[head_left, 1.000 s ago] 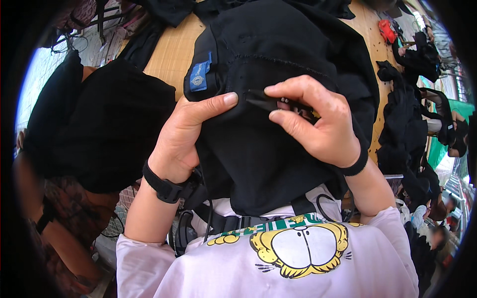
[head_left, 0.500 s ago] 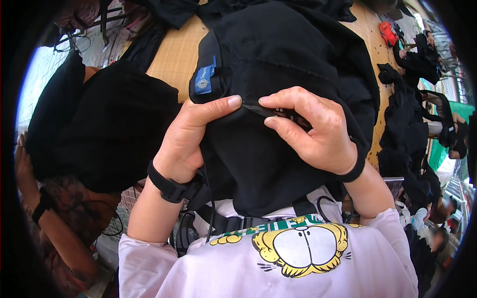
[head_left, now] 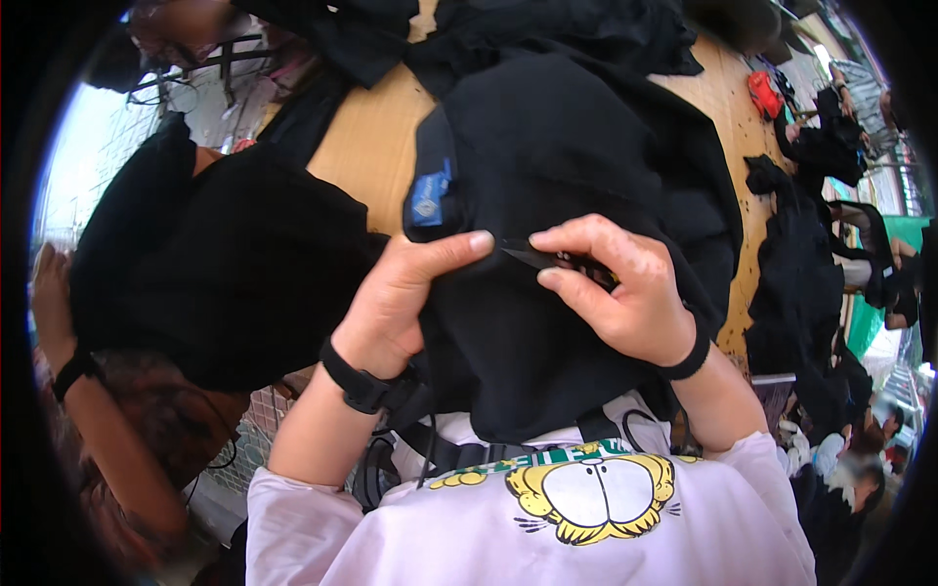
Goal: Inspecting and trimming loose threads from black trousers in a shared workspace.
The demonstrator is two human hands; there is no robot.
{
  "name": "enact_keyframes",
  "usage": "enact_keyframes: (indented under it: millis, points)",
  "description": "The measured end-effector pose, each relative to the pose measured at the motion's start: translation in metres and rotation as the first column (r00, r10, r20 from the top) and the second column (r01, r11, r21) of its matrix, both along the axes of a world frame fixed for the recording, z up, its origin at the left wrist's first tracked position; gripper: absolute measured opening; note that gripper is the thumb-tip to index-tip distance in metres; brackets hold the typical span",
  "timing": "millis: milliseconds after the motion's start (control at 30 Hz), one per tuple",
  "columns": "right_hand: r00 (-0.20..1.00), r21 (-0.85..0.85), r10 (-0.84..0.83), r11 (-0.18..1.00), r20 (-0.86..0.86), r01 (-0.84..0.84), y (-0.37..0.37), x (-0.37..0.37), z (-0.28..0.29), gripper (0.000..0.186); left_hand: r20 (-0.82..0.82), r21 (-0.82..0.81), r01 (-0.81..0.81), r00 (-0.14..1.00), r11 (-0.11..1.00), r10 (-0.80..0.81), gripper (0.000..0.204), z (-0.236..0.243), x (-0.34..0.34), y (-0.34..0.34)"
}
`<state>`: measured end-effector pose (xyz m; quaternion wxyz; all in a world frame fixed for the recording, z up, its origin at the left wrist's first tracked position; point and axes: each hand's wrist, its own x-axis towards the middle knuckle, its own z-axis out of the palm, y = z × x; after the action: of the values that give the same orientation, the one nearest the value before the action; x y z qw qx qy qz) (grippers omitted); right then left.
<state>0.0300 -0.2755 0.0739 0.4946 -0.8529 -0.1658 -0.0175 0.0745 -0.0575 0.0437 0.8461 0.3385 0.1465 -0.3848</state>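
A black garment (head_left: 576, 146) lies spread in front of me, its near end hanging over my lap. A blue label (head_left: 428, 200) shows on its left edge. My left hand (head_left: 396, 293) is closed on that edge, thumb on top and the other fingers mostly hidden beneath the cloth. Between thumb and fingers, my right hand (head_left: 625, 283) holds small black thread snips (head_left: 528, 254). Their pointed blades face left, a little apart, just right of my left thumb tip. Whether a thread lies between the blades is too small to tell.
More black cloth (head_left: 576, 29) is heaped at the far side of the wooden table (head_left: 366, 137). At left, a person's arm (head_left: 107, 439) shows beside another black garment (head_left: 215, 264). A red object (head_left: 765, 95) and dark garments (head_left: 796, 254) lie to the right, with other people beyond.
Both hands, the snips and the garment sit lower in the view. The snips' blades have come away from my left thumb tip, leaving a small gap.
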Motion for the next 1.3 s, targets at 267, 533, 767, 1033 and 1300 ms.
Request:
enact_keyframes:
  millis: [267, 533, 767, 1033, 1300]
  points:
    - [0.978, 0.088, -0.177, 0.978, -0.114, 0.187, -0.016, -0.015, -0.002, 0.021, 0.139, 0.316, 0.091, 0.98, 0.944, -0.141, 0.031, 0.001, -0.005, 0.011]
    - [0.633, 0.173, -0.75, 0.609, -0.193, 0.774, -0.154, -0.083, -0.025, 0.031, 0.363, 0.56, 0.11, 0.858, 0.821, -0.363, 0.028, -0.017, -0.023, 0.03]
    - [0.033, -0.308, -0.853, 0.224, -0.52, 0.925, -0.266, -0.225, -0.16, 0.026, 0.341, 0.562, 0.102, 0.876, 0.821, -0.342, 0.028, -0.016, -0.018, 0.031]
    - [-0.42, -0.523, -0.476, 0.103, -0.773, 0.846, -0.253, -0.351, -0.325, 0.028, 0.29, 0.407, -0.108, 0.957, 0.907, -0.016, 0.037, -0.008, -0.02, 0.023]
    - [-0.4, -0.469, -0.407, 0.083, -0.821, 0.879, -0.24, -0.361, -0.347, 0.027, 0.153, 0.306, -0.362, 0.932, 0.881, 0.33, 0.02, -0.045, 0.003, 0.036]
